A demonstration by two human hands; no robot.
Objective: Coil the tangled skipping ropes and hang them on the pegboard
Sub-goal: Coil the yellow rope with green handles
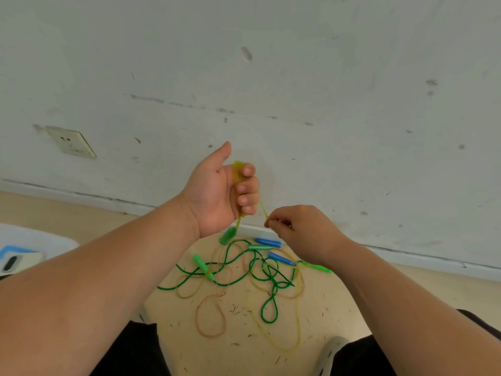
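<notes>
yellow rope [238, 172] stands bunched in your left hand [217, 194], fingers curled round it; its strand slants down to your right hand [298, 226], pinching just beside those fingers.

No readable text, labels, brands, numbers or signs on any surface.

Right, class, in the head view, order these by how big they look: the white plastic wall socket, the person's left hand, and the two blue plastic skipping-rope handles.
1. left hand, nearest the camera
2. white plastic wall socket
3. upper blue plastic handle and lower blue plastic handle: alike, not ranked
</notes>
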